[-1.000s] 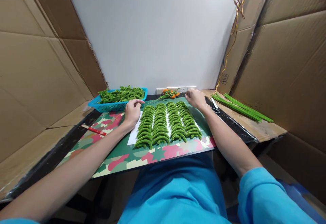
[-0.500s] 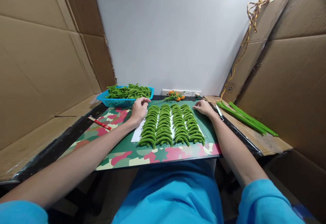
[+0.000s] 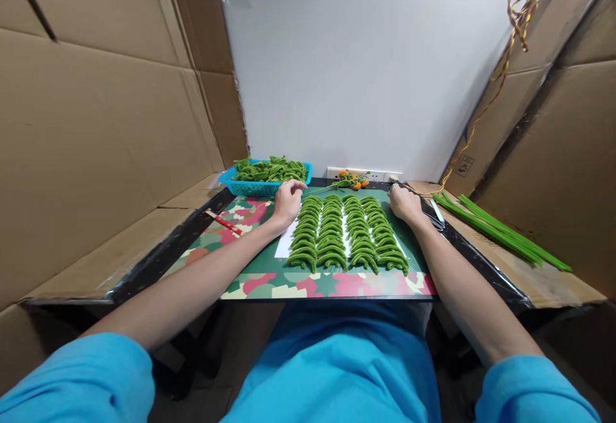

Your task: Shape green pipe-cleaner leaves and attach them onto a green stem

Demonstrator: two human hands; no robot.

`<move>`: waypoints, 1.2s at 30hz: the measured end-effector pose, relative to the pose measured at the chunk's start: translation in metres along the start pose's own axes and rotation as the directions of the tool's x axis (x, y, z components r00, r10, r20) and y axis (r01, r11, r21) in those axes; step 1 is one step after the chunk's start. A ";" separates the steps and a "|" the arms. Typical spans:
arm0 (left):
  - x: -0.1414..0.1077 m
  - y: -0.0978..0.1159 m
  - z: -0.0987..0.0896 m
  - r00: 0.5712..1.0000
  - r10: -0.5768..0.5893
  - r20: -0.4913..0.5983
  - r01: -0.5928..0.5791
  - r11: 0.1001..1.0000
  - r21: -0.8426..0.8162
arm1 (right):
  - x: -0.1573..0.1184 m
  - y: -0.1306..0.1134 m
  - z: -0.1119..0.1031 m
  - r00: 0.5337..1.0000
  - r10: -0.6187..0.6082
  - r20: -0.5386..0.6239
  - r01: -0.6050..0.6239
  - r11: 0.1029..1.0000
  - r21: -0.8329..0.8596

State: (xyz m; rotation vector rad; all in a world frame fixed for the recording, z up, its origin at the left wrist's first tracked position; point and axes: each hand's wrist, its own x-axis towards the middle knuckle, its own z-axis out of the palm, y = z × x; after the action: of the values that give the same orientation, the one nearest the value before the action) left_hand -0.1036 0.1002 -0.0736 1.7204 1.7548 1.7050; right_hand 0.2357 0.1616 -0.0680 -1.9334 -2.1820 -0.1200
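Curled fingers close my left hand (image 3: pixel 287 201) at the far left corner of a white sheet (image 3: pixel 285 244); whatever they pinch is hidden. The thin green stem of an orange-flowered sprig (image 3: pixel 355 180) ends close to those fingertips. My right hand (image 3: pixel 405 203) is closed at the sheet's far right side, its fingertips turned away from view. Between both hands, curved fuzzy green pieces (image 3: pixel 332 233) overlap in several columns on the sheet. Beneath lies a green board with a camouflage-patterned border (image 3: pixel 308 285).
A blue basket (image 3: pixel 255 188) heaped with similar green pieces stands at the back left. To the left lies a red-and-white stick (image 3: pixel 224 222). Scissors (image 3: pixel 437 212) and long green fuzzy rods (image 3: pixel 505 230) are on the right. Cardboard walls (image 3: pixel 96 115) flank the table.
The view has swung left, shifting everything rightward in the picture. My right hand's fingers have curled in more. My left hand stays by the sheet's far left corner.
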 end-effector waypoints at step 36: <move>-0.005 0.010 -0.001 0.998 -0.047 0.049 0.046 0.999 0.024 | 0.003 -0.008 -0.019 0.939 0.108 -0.327 -0.023 0.967 0.253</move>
State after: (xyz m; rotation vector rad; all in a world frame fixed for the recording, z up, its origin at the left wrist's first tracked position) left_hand -0.0968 0.0926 -0.0685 1.7024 1.7847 1.6156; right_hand 0.2292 0.1596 -0.0476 -1.7022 -1.8131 -0.1508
